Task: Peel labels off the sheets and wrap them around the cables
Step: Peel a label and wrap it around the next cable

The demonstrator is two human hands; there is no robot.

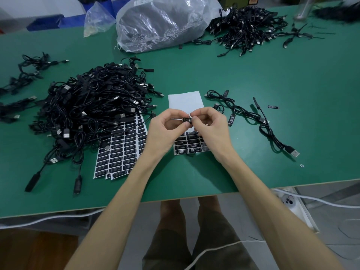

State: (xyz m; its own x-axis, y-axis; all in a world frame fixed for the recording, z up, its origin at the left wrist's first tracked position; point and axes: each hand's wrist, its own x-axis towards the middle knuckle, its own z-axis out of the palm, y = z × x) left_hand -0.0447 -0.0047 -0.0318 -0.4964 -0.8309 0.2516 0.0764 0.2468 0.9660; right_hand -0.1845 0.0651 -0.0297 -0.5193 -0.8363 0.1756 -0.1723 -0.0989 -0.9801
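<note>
Over the green table top [253, 172], the left hand [164, 133] and the right hand [212, 131] meet. Both pinch a small black piece [186, 120] between thumb and fingertips; it seems to be a label folded round a cable, though it is too small to be sure. Beneath them lies a white, partly stripped sheet of black labels [185, 102]. To its left, a fanned stack of full label sheets [120, 154] lies partly under a big heap of black USB cables [91, 102]. A few labelled black cables [251, 114] lie to the right.
</note>
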